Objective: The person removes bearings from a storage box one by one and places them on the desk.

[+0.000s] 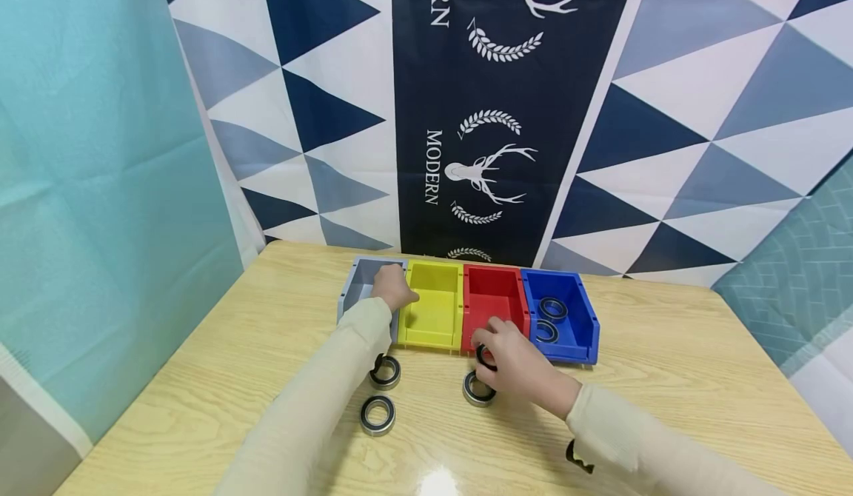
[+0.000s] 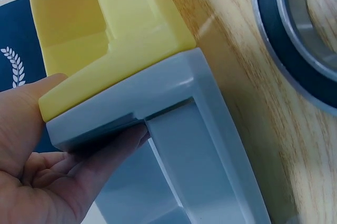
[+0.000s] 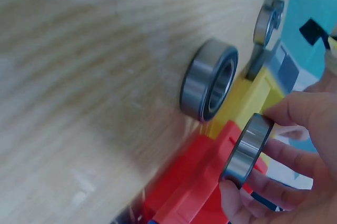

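Observation:
My left hand grips the adjoining side walls of the grey bin and the yellow bin. Its thumb is on the yellow side and its fingers reach into the grey one. My right hand pinches a ball bearing by its rim, between thumb and fingertips, in front of the red bin. Just below that hand a second bearing lies on the table. Two more bearings, an upper one and a lower one, lie beside my left forearm.
At the right end of the joined row stands a blue bin with two bearings inside, one behind the other. The wooden table extends to both sides. A patterned curtain hangs behind the bins.

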`<action>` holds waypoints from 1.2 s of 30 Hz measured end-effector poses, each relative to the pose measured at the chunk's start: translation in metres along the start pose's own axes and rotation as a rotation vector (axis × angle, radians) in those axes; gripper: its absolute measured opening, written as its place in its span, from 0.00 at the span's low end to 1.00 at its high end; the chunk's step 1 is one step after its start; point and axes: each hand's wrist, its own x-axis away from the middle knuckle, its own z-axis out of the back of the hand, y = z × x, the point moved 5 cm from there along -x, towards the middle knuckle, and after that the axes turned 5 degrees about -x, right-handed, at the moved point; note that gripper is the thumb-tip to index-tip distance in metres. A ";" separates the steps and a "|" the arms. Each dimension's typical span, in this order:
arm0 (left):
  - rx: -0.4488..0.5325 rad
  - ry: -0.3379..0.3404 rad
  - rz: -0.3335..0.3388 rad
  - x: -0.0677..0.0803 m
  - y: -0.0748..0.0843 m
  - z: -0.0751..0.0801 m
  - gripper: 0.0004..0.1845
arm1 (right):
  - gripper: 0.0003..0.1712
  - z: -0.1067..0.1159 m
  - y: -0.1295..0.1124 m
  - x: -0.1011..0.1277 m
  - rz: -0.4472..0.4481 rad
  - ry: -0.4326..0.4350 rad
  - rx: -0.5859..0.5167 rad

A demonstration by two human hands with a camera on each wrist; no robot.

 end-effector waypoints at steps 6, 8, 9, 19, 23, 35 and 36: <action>-0.007 -0.003 -0.005 -0.002 0.002 0.000 0.13 | 0.09 -0.003 -0.010 0.018 0.065 -0.041 -0.042; -0.009 -0.001 -0.007 -0.002 0.002 0.000 0.13 | 0.09 -0.004 -0.014 0.023 0.078 -0.057 -0.047; -0.011 -0.001 -0.007 -0.002 0.002 0.000 0.13 | 0.09 -0.004 -0.016 0.025 0.083 -0.067 -0.049; -0.031 -0.004 0.003 -0.002 0.004 0.001 0.14 | 0.08 -0.011 -0.034 0.041 0.162 -0.119 -0.110; -0.029 -0.006 0.001 -0.001 0.005 0.002 0.14 | 0.10 -0.013 -0.038 0.045 0.160 -0.136 -0.111; -0.042 -0.004 -0.002 0.000 0.003 0.001 0.13 | 0.13 -0.022 -0.044 0.053 0.203 -0.194 -0.089; -0.045 -0.003 -0.005 0.000 0.003 0.001 0.14 | 0.13 -0.022 -0.044 0.053 0.203 -0.194 -0.087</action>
